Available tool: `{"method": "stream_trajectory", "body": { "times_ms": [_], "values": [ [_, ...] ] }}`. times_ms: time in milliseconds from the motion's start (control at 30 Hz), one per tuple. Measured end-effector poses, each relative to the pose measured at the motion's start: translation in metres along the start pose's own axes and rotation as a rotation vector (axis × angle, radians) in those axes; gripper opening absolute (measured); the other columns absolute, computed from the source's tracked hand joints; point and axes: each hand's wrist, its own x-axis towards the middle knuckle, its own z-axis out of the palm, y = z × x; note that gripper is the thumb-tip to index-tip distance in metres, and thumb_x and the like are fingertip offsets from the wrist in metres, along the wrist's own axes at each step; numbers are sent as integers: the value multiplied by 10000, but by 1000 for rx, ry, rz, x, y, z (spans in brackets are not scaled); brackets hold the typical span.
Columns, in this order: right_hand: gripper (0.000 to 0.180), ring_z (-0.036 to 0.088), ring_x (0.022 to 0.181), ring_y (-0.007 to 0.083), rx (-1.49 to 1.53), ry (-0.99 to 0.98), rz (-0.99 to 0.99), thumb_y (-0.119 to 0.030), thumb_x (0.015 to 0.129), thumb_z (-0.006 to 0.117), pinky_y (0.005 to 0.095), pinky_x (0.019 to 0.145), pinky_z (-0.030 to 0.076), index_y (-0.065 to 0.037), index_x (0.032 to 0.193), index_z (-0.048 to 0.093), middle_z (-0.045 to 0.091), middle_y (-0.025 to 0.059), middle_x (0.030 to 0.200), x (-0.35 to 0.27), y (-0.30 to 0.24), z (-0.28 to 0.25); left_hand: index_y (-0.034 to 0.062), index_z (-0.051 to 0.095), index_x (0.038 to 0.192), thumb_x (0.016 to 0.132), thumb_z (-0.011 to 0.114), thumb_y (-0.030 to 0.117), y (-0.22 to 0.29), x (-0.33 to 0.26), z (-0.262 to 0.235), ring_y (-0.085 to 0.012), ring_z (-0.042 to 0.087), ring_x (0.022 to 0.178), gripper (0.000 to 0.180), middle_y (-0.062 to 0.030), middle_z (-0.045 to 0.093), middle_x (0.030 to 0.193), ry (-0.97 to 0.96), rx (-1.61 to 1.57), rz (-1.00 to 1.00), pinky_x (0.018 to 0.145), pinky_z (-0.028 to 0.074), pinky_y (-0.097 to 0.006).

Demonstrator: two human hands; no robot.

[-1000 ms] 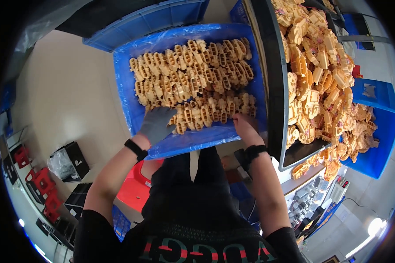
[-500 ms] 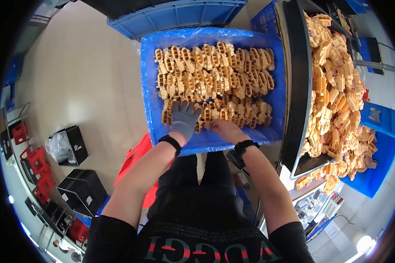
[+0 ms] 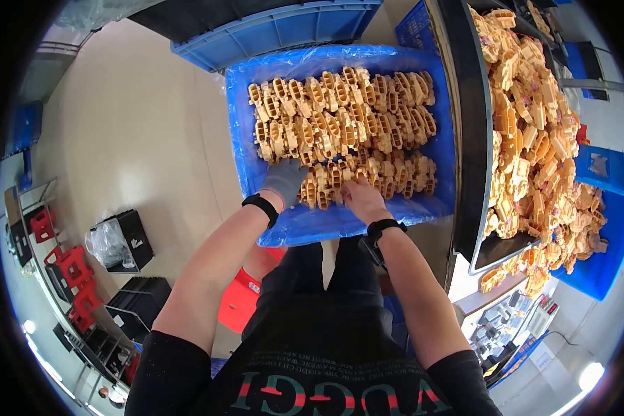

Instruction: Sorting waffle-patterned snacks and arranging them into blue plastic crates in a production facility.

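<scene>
Both hands have closed in on the front row of tan moulded plastic parts (image 3: 340,121) since half a second ago. Those parts lie in rows in the plastic-lined blue crate (image 3: 440,152) at twelve o'clock; the gloved left hand (image 3: 284,179) rests flat, fingers loosely spread, gripping nothing visible, while the bare right hand (image 3: 359,197) curls onto parts, its grip indiscernible. At three o'clock, a black tray (image 3: 473,173) holds a loose heap of like parts.

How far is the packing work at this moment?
Done: two upper rows of yellow plastic parts lie ordered in the blue lined crate. In hand: the gloved left hand and bare right hand rest on the near row. Left: a loose heap of parts on the dark tray at right.
</scene>
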Motion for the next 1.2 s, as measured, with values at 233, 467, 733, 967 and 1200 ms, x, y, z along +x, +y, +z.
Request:
{"method": "stream_trajectory", "body": {
  "times_ms": [233, 467, 733, 967, 1200],
  "values": [
    [332, 589, 1058, 362, -28, -24, -21, -322, 851, 597, 439, 886, 498, -141, 1128, 617, 566, 137, 1169, 6, 5, -11, 128, 537, 1252, 636, 816, 398, 12, 14, -8, -257, 523, 1117, 728, -69, 550, 1144, -27, 45, -106, 869, 467, -395],
    [346, 635, 961, 331, 253, 185, -348, -243, 857, 641, 398, 838, 501, -64, 1151, 609, 659, 166, 1059, -65, -28, -70, 74, 565, 1253, 615, 771, 449, -5, -15, 3, -363, 523, 1173, 769, -214, 566, 1225, 176, -135, 73, 1003, 402, -409],
    [365, 601, 1041, 211, 579, 891, -48, -212, 895, 653, 316, 886, 482, -62, 1219, 577, 634, 111, 1109, -231, 52, -201, 18, 486, 1326, 833, 688, 307, 52, -59, -116, -341, 488, 1226, 606, -203, 523, 1300, 315, -786, 240, 1035, 383, -382],
    [636, 495, 1176, 364, 177, 1542, 437, -357, 790, 735, 421, 981, 414, -8, 1264, 496, 533, 222, 1235, -263, 262, -268, 32, 461, 1355, 862, 681, 235, 179, -37, -257, -310, 474, 1240, 576, -180, 504, 1316, 548, -688, 527, 1050, 367, -370],
    [543, 607, 970, 378, 51, 1189, 354, -331, 804, 673, 462, 799, 501, -86, 1261, 509, 562, 179, 1167, -234, 218, -258, 112, 358, 1435, 781, 719, 232, 280, 73, -376, -395, 350, 1317, 756, -223, 368, 1424, 795, -207, 592, 1107, 293, -443]
  ]
}}
